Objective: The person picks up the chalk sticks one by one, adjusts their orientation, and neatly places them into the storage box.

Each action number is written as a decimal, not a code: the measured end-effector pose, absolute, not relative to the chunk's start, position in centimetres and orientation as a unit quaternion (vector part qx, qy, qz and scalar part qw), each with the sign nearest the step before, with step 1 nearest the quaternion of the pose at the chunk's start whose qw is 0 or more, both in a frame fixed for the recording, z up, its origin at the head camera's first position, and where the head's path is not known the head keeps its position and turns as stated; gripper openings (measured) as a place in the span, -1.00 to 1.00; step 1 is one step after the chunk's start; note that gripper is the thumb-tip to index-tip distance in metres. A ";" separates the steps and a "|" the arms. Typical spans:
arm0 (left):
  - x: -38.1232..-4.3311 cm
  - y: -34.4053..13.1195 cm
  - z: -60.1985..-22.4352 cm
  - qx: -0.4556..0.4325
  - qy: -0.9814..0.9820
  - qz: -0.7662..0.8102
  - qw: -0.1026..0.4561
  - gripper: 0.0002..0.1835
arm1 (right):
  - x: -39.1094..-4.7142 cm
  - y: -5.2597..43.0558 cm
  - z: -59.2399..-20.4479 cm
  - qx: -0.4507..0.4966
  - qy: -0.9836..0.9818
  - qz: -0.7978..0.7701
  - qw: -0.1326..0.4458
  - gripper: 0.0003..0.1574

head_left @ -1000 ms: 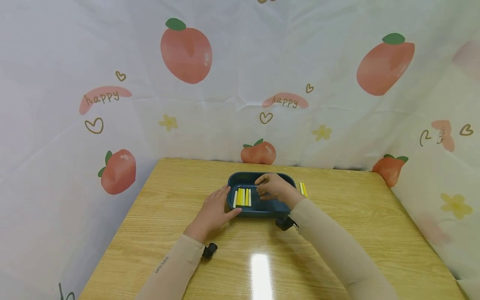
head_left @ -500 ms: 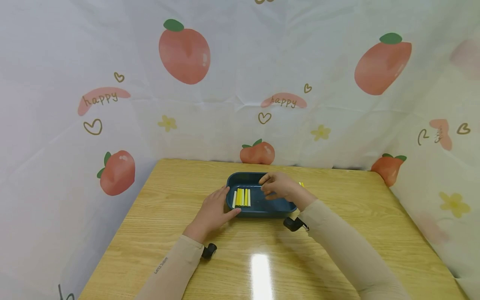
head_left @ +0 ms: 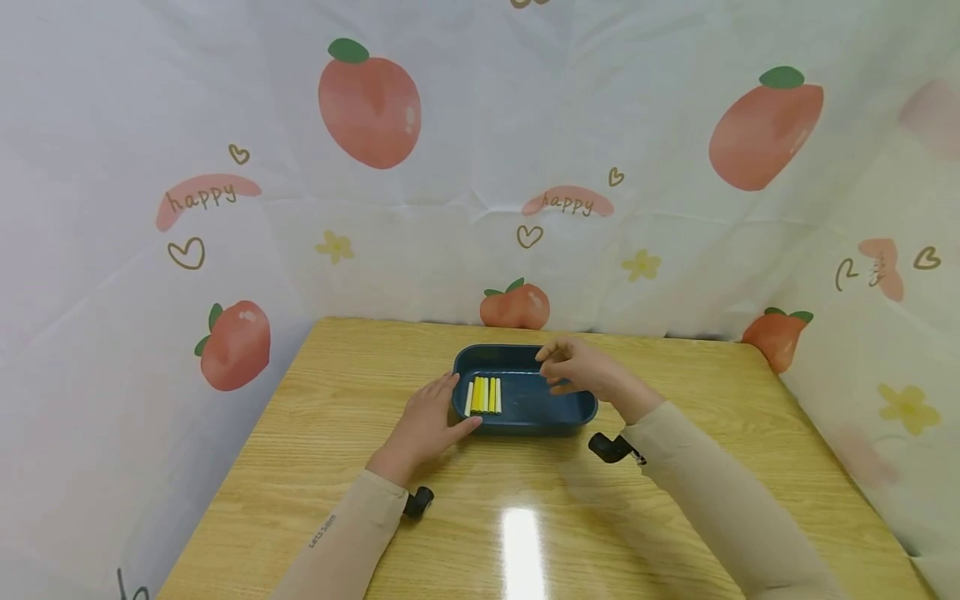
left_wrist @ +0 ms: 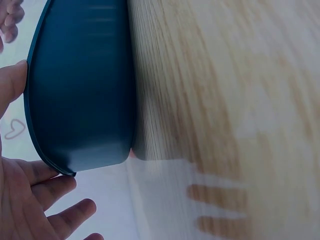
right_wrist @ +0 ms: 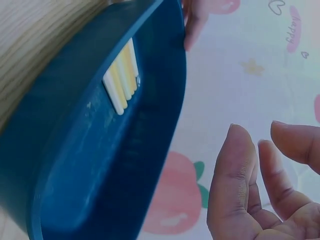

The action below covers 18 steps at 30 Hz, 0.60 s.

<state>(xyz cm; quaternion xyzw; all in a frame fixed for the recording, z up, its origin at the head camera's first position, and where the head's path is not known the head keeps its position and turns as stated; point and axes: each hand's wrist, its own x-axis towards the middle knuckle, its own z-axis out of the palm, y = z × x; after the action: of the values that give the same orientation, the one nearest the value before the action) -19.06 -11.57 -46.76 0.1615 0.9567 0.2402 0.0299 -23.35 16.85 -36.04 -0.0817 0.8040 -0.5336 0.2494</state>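
A dark blue oblong tray (head_left: 525,428) stands on the wooden table. At its left end several white and yellow sticks of chalk (head_left: 483,396) lie side by side; the right wrist view shows the same row of chalk (right_wrist: 121,77). My left hand (head_left: 422,423) rests against the tray's left end, its thumb at the near rim and its fingers spread at the corner in the left wrist view. Above the tray's right end hovers my right hand (head_left: 583,372), fingers loosely bent and nothing between them, apart from the rim.
The wooden table (head_left: 360,358) reaches back to a white cloth (head_left: 442,250) printed with fruit and hearts. A small black camera (head_left: 611,447) sits at my right wrist, another black camera (head_left: 418,502) at my left.
My right hand has moved rightward from over the tray's middle, uncovering more of its floor. Two chalk sticks right of the tray are now hidden behind it. My left hand has stayed put.
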 end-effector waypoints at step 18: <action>-19.1 -11.6 -46.9 0.159 0.958 0.236 0.028 0.02 | -23.4 21.8 -36.1 -0.073 0.807 -0.539 0.229 -0.51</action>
<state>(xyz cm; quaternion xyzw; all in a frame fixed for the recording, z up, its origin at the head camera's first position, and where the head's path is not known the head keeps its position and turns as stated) -19.09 -11.57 -46.87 0.1591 0.9583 0.2357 0.0279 -23.39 21.78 -36.08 -0.0733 0.8072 -0.5390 0.2290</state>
